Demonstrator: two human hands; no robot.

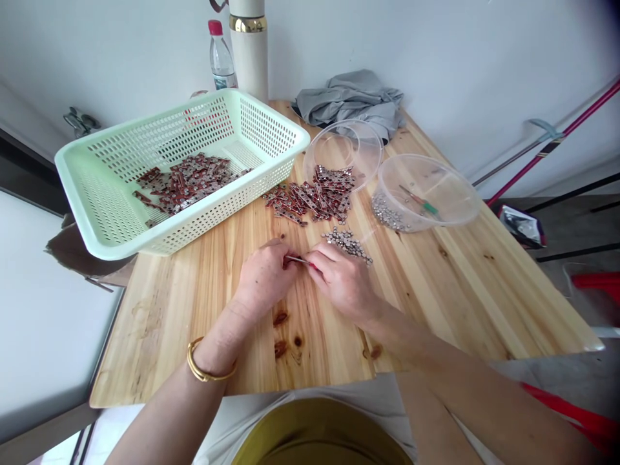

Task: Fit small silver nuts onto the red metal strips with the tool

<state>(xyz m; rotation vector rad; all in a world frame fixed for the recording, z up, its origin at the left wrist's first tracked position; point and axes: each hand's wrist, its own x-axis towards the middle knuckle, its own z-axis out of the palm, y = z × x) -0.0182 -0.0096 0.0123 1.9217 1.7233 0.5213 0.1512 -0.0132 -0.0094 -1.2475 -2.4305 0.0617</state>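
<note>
My right hand is closed around a small screwdriver with a red handle, its thin metal shaft pointing left. The shaft's end meets the fingers of my left hand, which pinch a small reddish-brown piece, mostly hidden by the fingers. Just beyond my right hand lies a loose pile of small silver metal parts. Behind that is a heap of reddish-brown strips with metal bits on them. More such strips lie inside the pale green basket.
A clear round tub at the right holds silver parts and a green-handled tool. Its clear lid lies near a grey cloth. A bottle and a white flask stand behind the basket. The wooden table's front edge is near my body.
</note>
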